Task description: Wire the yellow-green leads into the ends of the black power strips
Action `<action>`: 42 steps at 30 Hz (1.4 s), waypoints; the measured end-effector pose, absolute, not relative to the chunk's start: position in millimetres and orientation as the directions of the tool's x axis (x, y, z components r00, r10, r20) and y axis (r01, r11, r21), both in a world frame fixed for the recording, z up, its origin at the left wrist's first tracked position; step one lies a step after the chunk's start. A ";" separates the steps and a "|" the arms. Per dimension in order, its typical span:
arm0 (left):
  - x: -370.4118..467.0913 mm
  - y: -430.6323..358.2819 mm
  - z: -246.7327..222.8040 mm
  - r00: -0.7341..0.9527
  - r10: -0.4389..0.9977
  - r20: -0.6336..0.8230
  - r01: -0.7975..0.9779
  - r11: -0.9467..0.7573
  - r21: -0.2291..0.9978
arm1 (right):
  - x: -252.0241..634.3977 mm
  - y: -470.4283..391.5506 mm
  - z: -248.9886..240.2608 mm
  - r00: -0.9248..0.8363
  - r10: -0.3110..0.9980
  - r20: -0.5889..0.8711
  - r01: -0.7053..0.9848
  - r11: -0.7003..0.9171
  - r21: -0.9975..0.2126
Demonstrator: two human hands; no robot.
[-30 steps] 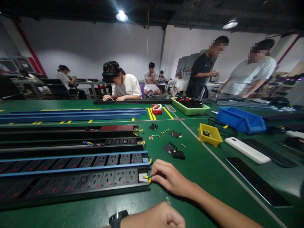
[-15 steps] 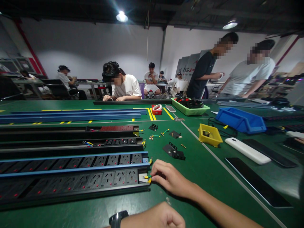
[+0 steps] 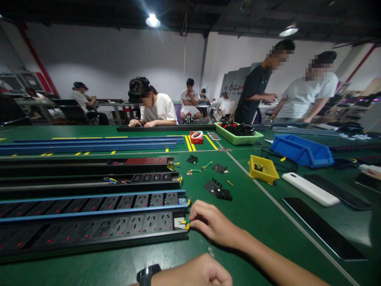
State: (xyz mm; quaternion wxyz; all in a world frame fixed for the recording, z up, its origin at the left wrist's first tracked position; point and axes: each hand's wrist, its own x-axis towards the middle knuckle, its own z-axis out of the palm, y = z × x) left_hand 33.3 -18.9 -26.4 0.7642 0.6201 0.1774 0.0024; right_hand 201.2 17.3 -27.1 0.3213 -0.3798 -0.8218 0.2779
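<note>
My right hand [image 3: 210, 222] pinches a short green-and-yellow ground wire [image 3: 187, 221] at the end of the nearest black power strip [image 3: 131, 226]. One lug of this wire sits by a screw on the pale metal plate [image 3: 178, 223] inside the strip's end. My left hand [image 3: 205, 272], below a wrist with a black watch [image 3: 149, 274], is closed in a fist at the bottom edge; its inside is hidden. Just behind lies a blue-edged power strip [image 3: 119, 202] with its own yellow-ended wire [image 3: 189, 201].
Black brackets [image 3: 217, 188], a screw [image 3: 230, 183] and loose wires [image 3: 195, 171] lie ahead. Farther right are a yellow bin [image 3: 263, 169], a blue bin [image 3: 302, 151], a white power bank-like block [image 3: 309, 188] and a dark phone-like slab [image 3: 321, 226]. Co-workers are across the table.
My hands and the strips stay almost still. In the background, the two standing people at the right have shifted slightly left.
</note>
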 end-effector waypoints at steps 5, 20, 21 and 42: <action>32.4 -19.0 -24.1 0.939 0.225 -0.261 0.211 0.223 0.952 | 201.3 17.7 -27.1 -0.507 0.803 0.314 0.452 0.558 -0.696; 34.4 -18.9 -25.4 0.937 0.218 -0.273 0.224 0.224 0.949 | 200.9 16.3 -24.7 -0.507 0.805 0.308 0.460 0.555 -0.693; 34.4 -19.0 -25.3 0.935 0.219 -0.277 0.227 0.228 0.947 | 200.7 16.2 -24.3 -0.506 0.806 0.307 0.461 0.554 -0.693; 35.2 -19.9 -24.4 0.931 0.223 -0.291 0.223 0.286 0.932 | 201.0 14.8 -24.3 -0.511 0.799 0.317 0.462 0.566 -0.683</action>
